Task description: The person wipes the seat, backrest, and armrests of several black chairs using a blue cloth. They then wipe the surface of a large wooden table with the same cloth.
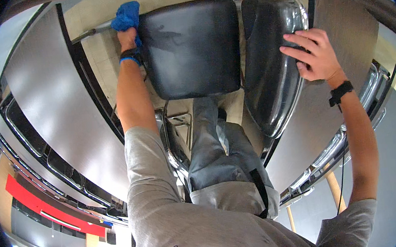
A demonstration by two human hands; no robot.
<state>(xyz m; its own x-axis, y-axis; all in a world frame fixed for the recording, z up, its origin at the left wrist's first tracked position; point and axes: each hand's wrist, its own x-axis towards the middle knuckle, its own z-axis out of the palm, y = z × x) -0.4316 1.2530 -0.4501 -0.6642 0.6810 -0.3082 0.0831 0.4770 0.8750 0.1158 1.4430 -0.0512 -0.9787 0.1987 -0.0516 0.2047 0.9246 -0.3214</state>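
My left hand [128, 38] is closed on a blue cloth [126, 16] at the left side of a black padded chair seat [192, 51], by a metal bar. The cloth covers most of its fingers. Smeary marks show on the seat's upper left part. To the right stands the chair's black backrest [271, 61] with a shiny rim. My right hand [312, 53] rests on that rim, its fingers spread over the outer edge, and no separate object shows in it.
A long table [53, 91] runs along the left and another table [341, 36] along the right. Another black chair with a metal frame [175, 144] stands close beside my legs. More chairs [24, 123] line the tables farther off.
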